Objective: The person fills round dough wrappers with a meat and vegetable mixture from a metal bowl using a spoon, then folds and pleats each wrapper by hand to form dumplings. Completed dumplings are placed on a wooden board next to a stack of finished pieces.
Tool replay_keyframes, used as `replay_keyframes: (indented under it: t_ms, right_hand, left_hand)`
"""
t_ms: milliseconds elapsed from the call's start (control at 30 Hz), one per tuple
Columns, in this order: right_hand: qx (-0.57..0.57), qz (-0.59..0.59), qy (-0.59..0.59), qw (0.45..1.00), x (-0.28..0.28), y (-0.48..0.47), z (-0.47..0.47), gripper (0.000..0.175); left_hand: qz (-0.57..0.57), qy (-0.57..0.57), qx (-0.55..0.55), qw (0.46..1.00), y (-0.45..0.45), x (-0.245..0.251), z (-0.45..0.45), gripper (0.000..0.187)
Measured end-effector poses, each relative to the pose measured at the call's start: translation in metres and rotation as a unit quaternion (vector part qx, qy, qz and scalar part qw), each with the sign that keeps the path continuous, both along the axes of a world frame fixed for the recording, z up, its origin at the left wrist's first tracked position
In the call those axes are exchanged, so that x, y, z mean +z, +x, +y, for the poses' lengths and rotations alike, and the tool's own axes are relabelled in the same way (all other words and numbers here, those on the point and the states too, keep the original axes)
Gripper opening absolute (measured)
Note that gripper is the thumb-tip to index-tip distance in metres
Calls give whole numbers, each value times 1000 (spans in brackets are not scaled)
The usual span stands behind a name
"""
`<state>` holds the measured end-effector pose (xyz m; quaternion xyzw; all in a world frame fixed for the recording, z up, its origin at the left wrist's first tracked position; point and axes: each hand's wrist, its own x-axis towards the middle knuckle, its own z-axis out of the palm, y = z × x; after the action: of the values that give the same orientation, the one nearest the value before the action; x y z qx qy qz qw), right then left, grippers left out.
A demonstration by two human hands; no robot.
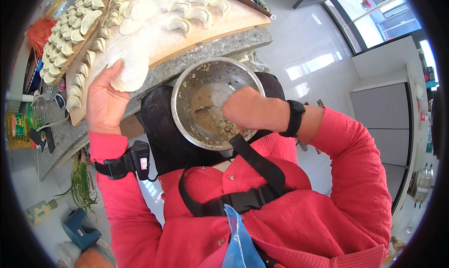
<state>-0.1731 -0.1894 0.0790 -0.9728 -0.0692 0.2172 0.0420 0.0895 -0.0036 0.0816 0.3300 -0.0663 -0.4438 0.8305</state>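
Observation:
My left hand (108, 99) holds a thin, floured dough wrapper (132, 71), with the thumb over its edge, above the near side of the board. My right hand (242, 108) is closed on a metal spoon (203, 109) inside a stainless steel bowl (178, 127); most of the handle is hidden by the fist. The bowl rests on my lap. Minced filling with green bits (228, 127) lies low in it beside my fist, and scraps cling to the wall. Flat wrappers (140, 8) lie stacked on the floured wooden board (154, 40).
Folded dumplings (189, 17) sit on the board, and more line its left side. A second board full of dumplings (66, 40) stands beyond them. A rolling pin (242, 0) lies at the far edge. The grey stone counter (228, 49) runs underneath. Clear goggles (52, 108) rest at the left.

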Motion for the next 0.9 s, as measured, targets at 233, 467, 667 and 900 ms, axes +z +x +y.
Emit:
replay_keyframes:
  t_ms: [233, 467, 667, 900]
  right_hand:
    - [-53, -197, -31, 978, 31, -26, -24, 9]
    - [-11, -156, -78, 985, 48, -58, -25, 18]
    - [43, -111, -145, 982, 33, -50, -21, 12]
    - [86, -59, -119, 987, 38, -49, -27, 11]
  left_hand:
    - [73, -26, 9, 997, -4, -8, 25, 39]
    - [68, -1, 25, 997, -22, -19, 27, 33]
    - [68, -15, 6, 998, -35, -18, 20, 29]
    - [65, -8, 7, 998, -35, -20, 22, 27]
